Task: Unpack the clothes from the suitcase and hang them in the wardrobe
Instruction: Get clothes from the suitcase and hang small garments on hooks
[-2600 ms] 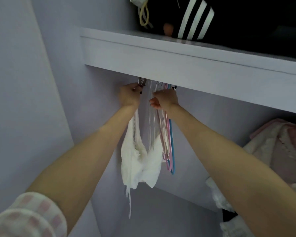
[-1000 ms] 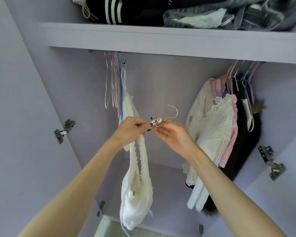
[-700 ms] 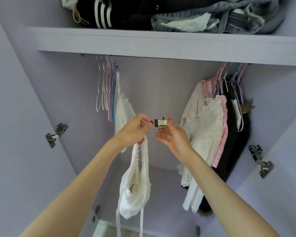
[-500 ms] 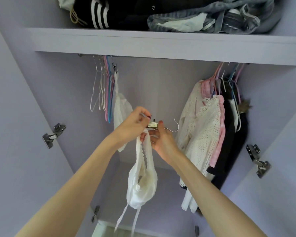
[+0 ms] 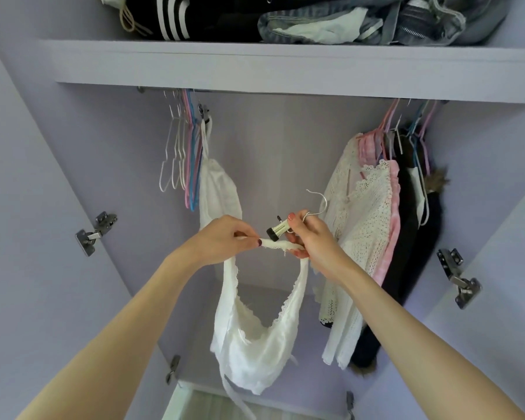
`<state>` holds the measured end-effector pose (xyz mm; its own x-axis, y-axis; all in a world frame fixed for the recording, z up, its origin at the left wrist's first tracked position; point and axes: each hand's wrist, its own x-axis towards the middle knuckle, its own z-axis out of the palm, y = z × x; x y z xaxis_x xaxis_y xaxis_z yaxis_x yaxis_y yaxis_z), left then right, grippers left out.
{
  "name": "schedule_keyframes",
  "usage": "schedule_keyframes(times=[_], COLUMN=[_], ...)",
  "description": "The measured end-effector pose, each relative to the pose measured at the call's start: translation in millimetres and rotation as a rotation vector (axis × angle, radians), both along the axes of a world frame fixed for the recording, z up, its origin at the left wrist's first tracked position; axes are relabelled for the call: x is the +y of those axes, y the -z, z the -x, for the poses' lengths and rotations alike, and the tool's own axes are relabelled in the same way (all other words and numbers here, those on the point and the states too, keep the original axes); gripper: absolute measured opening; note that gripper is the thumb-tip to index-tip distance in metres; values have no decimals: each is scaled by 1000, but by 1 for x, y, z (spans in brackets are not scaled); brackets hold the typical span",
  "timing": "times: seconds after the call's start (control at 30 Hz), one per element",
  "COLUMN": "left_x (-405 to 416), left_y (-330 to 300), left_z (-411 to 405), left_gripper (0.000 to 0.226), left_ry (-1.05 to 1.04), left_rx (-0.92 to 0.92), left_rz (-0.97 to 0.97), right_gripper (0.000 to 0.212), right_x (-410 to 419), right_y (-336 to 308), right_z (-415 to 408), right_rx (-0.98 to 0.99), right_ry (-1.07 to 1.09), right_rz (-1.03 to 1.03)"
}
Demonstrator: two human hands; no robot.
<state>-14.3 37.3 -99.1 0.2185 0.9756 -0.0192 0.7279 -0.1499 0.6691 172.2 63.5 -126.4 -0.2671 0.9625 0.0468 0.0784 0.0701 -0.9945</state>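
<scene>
A person stands at an open lilac wardrobe (image 5: pixel 285 153), fitting a white lace-trimmed top (image 5: pixel 255 353) to a small metal clip hanger (image 5: pixel 281 230). The left hand (image 5: pixel 225 237) pinches the top's rolled strap (image 5: pixel 278 244) between thumb and fingers; the right hand (image 5: pixel 311 237) has its fingers curled round the clip, its wire hook (image 5: pixel 319 200) rising behind, and also catches the strap's other end. The soft, thin garment sags in a pouch between the forearms. The step in hand appears to be clipping the strap; next, the hook would need lifting to the rail (image 5: pixel 170 90), between the bare wire hangers (image 5: pixel 179 153) and the crocheted and pink clothes (image 5: pixel 373 231) already hung.
</scene>
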Motion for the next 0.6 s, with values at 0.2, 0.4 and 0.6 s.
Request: schedule_keyframes(times=[0.2, 0.4, 0.6], left_x=[4, 9, 21], left_y=[-2, 6, 16], left_z=[-15, -20, -23], left_gripper=[11, 13, 12], left_ry=[-28, -57, -162], left_rx=[16, -32, -231], left_rz=[-76, -89, -49], right_gripper=[29, 25, 32], right_x=[-6, -3, 7], right_y=[-8, -11, -1], right_z=[-6, -8, -11], right_rx=[-248, -351, -121], right_ry=[-145, -173, -141], right_rz=[-76, -66, 84])
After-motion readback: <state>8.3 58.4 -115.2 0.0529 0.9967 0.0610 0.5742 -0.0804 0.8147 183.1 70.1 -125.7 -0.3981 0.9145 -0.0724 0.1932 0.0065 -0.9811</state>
